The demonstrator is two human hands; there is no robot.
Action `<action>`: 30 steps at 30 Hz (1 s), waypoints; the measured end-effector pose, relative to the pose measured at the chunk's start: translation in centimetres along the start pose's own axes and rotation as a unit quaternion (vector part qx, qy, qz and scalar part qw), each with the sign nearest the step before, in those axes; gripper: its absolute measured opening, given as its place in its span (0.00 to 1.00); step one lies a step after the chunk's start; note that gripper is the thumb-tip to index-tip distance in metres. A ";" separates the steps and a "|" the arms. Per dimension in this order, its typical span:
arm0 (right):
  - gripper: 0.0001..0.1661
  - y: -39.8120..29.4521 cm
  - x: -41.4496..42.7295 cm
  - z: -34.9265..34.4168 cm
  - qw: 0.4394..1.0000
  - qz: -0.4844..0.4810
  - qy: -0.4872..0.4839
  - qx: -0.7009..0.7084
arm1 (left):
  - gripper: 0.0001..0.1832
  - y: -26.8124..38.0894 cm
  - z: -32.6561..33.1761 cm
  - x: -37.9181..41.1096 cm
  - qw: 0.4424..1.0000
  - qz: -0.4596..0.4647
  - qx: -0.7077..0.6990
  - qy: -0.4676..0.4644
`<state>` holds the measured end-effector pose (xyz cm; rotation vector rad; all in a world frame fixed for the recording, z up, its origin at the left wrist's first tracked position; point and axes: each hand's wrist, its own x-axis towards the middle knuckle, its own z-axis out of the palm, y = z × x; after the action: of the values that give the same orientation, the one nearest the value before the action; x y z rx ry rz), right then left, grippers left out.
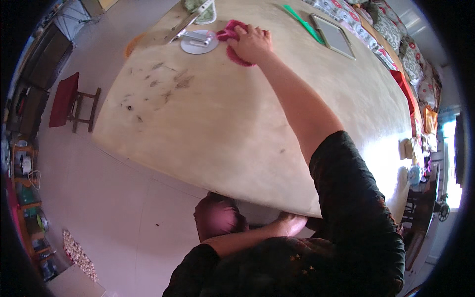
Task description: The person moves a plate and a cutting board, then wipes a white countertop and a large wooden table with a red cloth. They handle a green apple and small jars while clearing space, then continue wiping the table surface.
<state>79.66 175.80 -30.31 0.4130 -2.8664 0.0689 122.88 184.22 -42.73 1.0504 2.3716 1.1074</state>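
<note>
My right hand reaches far across the pale tabletop, with its fingers closed over a bunched pink cloth. Just left of the cloth stands a white stand with a round base and a jointed arm; a thin panel, seen nearly edge-on, leans over it. A green-and-white cloth lies behind the panel. My left hand is low, at the near table edge, its fingers mostly hidden. Dark marks and bits of debris dot the table's left part.
A green plastic strip and a rectangular framed object lie at the back right. Patterned cushions and fabrics line the right side. Left of the table is a wooden stool with a red item beside it. Shelves stand far left.
</note>
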 end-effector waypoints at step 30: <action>0.29 -17.9 -12.5 -4.2 0.918 -0.362 -0.018 0.164 | 0.24 1.2 0.5 1.3 0.964 0.022 0.228 -0.136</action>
<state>97.30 162.41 -29.14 1.5125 -2.5378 0.4062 122.80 185.97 -42.10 1.3100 2.4339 0.3906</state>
